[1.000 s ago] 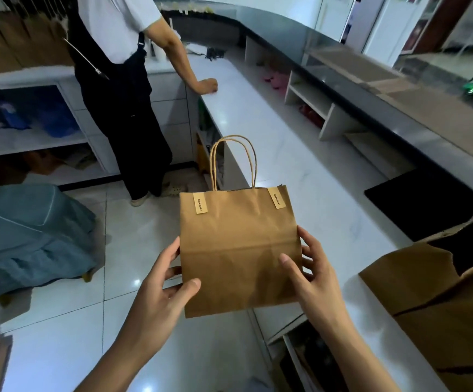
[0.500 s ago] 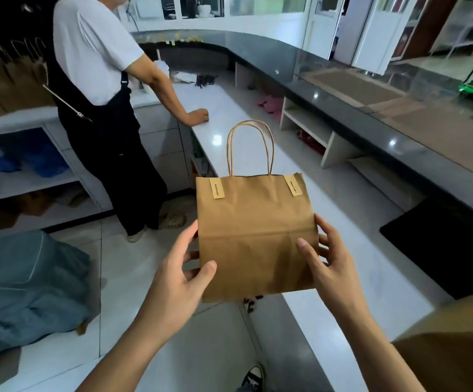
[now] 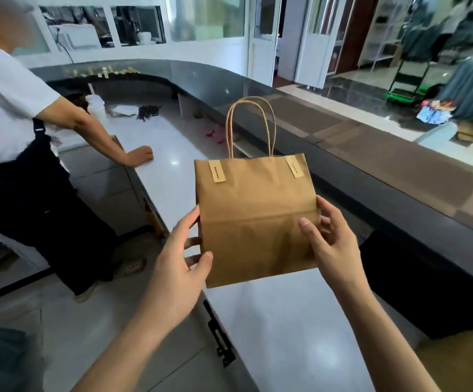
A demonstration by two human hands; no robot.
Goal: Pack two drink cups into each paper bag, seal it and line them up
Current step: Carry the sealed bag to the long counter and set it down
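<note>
A brown paper bag (image 3: 253,216) with twisted paper handles hangs upright over the white counter (image 3: 286,329). Its top is folded shut and held by two tan stickers. My left hand (image 3: 183,257) grips its lower left side, thumb on the front and fingers behind. At the lower right side my right hand (image 3: 330,239) holds it the same way. No drink cups are visible; what the bag holds is hidden.
Another person (image 3: 17,142) stands at the left with a fist resting on the counter. A dark raised ledge (image 3: 371,171) runs along the counter's right side. A second brown bag's corner (image 3: 467,360) shows at the bottom right, beside a black mat (image 3: 416,281).
Both hands have carried the bag from over the floor rightward and forward, so it now hangs above the counter. The view has tilted up.
</note>
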